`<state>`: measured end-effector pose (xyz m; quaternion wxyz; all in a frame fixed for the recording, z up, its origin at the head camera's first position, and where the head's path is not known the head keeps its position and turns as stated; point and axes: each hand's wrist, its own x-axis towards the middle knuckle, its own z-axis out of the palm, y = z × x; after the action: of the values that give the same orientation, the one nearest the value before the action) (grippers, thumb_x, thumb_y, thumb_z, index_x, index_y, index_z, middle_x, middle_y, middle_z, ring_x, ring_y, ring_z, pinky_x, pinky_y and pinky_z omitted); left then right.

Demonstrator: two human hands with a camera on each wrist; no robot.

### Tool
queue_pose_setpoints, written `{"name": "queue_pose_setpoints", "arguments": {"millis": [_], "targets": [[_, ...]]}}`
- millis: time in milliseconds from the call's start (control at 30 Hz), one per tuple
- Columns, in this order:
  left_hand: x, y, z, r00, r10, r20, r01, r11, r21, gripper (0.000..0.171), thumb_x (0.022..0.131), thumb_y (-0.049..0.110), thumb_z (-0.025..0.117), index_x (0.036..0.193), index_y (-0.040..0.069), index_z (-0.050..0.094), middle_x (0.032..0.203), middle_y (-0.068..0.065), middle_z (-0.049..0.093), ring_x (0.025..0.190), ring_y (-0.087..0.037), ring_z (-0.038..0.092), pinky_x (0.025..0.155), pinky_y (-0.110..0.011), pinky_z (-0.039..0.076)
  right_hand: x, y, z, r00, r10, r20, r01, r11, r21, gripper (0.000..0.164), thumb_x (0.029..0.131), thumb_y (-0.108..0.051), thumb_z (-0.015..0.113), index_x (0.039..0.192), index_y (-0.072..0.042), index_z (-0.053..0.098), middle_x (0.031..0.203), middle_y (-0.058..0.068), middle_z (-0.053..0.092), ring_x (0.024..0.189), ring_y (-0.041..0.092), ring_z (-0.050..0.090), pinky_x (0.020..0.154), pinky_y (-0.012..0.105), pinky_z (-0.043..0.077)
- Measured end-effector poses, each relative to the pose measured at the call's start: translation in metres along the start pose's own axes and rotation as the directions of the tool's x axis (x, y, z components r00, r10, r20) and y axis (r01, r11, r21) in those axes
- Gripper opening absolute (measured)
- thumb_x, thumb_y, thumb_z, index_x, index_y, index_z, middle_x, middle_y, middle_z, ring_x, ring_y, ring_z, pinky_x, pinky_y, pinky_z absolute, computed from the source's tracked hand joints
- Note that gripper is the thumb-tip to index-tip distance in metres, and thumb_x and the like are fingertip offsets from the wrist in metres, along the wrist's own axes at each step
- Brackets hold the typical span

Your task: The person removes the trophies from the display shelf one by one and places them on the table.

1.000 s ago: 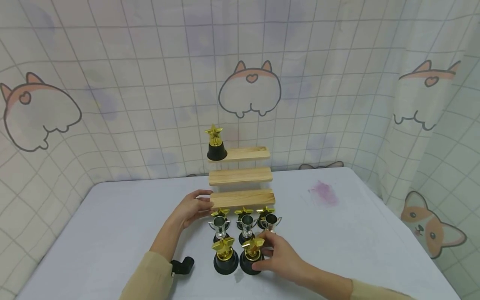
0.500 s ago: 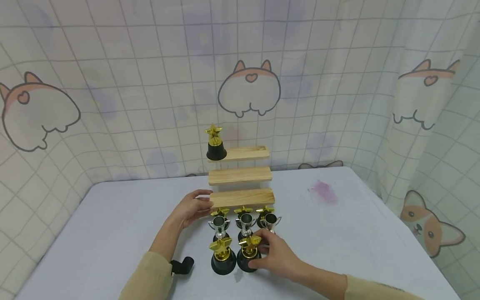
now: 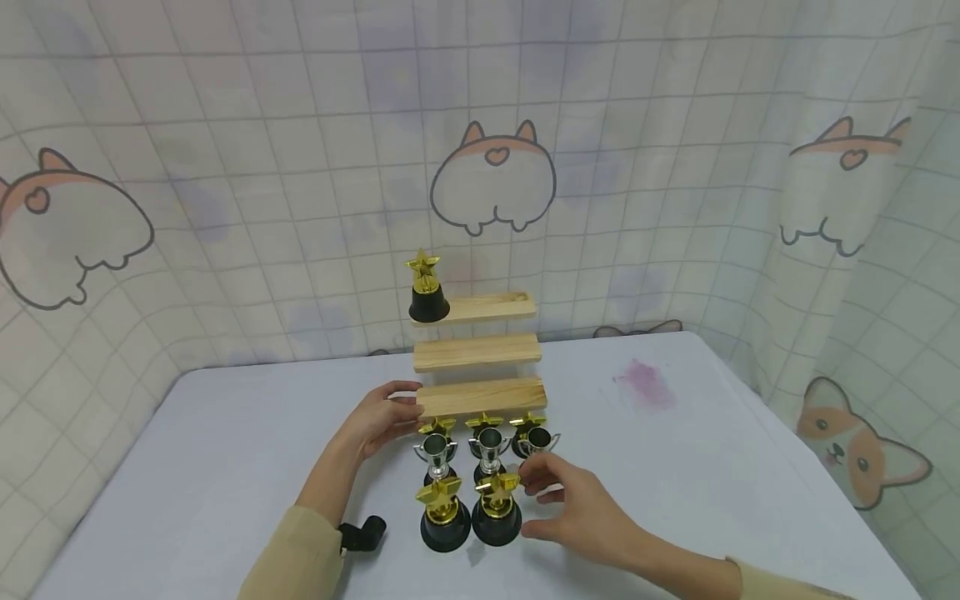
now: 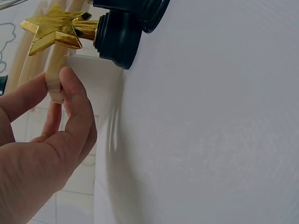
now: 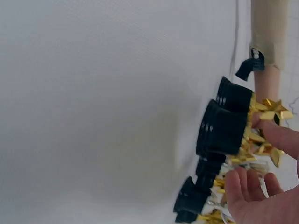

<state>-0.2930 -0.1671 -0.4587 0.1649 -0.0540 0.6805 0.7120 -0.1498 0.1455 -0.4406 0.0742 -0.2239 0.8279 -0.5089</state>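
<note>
My left hand (image 3: 384,419) pinches the left end of the lowest wooden shelf board (image 3: 480,398) between thumb and fingers; the left wrist view shows this grip on the board's end (image 4: 54,81). In front of the stand, small trophies with black bases stand in rows. Nearest me are two gold star trophies, the left one (image 3: 443,517) and the right one (image 3: 497,512), side by side. Silver cups (image 3: 490,450) form the row behind, then more gold stars (image 3: 484,427). My right hand (image 3: 577,508) is just right of the front right star trophy, fingers spread and holding nothing.
One gold star trophy (image 3: 427,292) stands on the left end of the top board (image 3: 491,308). The middle board (image 3: 477,352) bears nothing visible. A black wrist-camera piece (image 3: 363,535) sits by my left sleeve. A patterned curtain (image 3: 300,208) hangs behind the white table (image 3: 675,467).
My right hand shifted the front right star trophy slightly left, beside its neighbour, then let go and drew back to the right. My left hand keeps its hold on the board.
</note>
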Motion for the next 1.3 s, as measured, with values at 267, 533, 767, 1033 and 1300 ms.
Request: {"name": "queue_pose_setpoints", "arguments": {"millis": [267,533,767,1033,1300], "targets": [[-0.001,-0.002,-0.002,1.0,0.013,0.011,-0.013,1.0,-0.005,0.056,0.095,-0.006,0.065,0.146,-0.005,0.043,0.125,-0.025,0.057,0.094,-0.024,0.068,0.082,-0.033,0.062,-0.009,-0.02,-0.035,1.0,-0.018,-0.024,0.017,0.997,-0.072,0.053,0.079,-0.015,0.091,0.121,-0.008,0.06,0.113,0.004,0.065,0.098,0.019,0.064,0.085,0.032,0.06],[0.002,-0.002,-0.002,1.0,0.007,0.003,-0.007,1.0,-0.007,0.055,0.095,-0.006,0.065,0.146,-0.005,0.044,0.125,-0.024,0.057,0.094,-0.023,0.068,0.082,-0.033,0.062,-0.002,-0.042,-0.061,0.988,-0.146,-0.041,0.14,0.983,-0.117,0.04,0.085,-0.02,0.087,0.116,-0.011,0.064,0.108,-0.001,0.067,0.096,0.019,0.065,0.082,0.031,0.06],[0.001,-0.003,-0.001,1.0,0.002,-0.01,-0.002,1.0,-0.003,0.056,0.094,-0.007,0.065,0.146,-0.004,0.045,0.125,-0.025,0.058,0.095,-0.025,0.068,0.081,-0.033,0.062,0.019,-0.057,-0.071,0.976,-0.213,-0.049,0.206,0.97,-0.127,0.034,0.086,-0.014,0.085,0.114,-0.01,0.066,0.106,0.001,0.068,0.094,0.021,0.065,0.081,0.031,0.06],[0.001,-0.004,-0.002,1.0,-0.005,-0.002,0.005,1.0,-0.016,0.054,0.095,-0.007,0.064,0.146,-0.003,0.045,0.125,-0.024,0.057,0.094,-0.023,0.068,0.081,-0.033,0.062,0.044,-0.071,-0.081,0.973,-0.224,-0.05,0.217,0.968,-0.126,0.03,0.086,-0.008,0.084,0.111,-0.011,0.067,0.104,-0.001,0.066,0.092,0.018,0.066,0.081,0.032,0.06],[0.001,-0.002,-0.002,1.0,0.003,-0.01,-0.003,1.0,-0.016,0.055,0.095,-0.006,0.064,0.146,-0.003,0.044,0.126,-0.025,0.057,0.094,-0.023,0.068,0.082,-0.032,0.062,0.066,-0.077,-0.089,0.973,-0.223,-0.06,0.217,0.972,-0.093,0.028,0.09,-0.012,0.081,0.113,-0.004,0.066,0.107,0.004,0.067,0.097,0.021,0.065,0.086,0.032,0.059]]}}
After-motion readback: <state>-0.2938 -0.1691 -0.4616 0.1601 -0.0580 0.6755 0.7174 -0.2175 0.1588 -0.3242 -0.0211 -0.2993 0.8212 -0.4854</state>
